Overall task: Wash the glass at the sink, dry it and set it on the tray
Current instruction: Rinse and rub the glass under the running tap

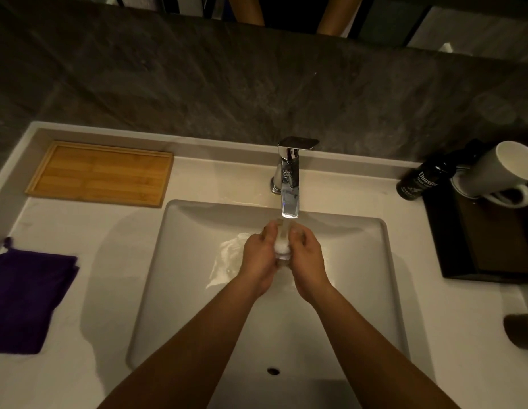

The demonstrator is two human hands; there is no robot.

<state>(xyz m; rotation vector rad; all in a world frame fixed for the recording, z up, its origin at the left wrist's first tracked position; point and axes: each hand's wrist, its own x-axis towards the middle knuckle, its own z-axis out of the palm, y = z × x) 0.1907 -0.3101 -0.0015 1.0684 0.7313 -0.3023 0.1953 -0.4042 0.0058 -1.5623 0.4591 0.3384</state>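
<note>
A small clear glass [282, 245] sits between both palms over the white sink basin [180, 290], directly under the chrome faucet [289, 184]. Water runs from the spout into the glass and foams white inside it. My left hand [260, 258] wraps the glass from the left and my right hand [308, 258] from the right, so most of the glass is hidden. A bamboo tray [100, 174] lies on the counter at the back left. A folded purple cloth [26, 299] rests on the counter at the left edge.
A dark tray [451, 240] at the right holds a tilted white mug [499, 175] and a black bottle [419, 180]. A grey stone wall rises behind the counter. A brown object [522, 332] shows at the right edge.
</note>
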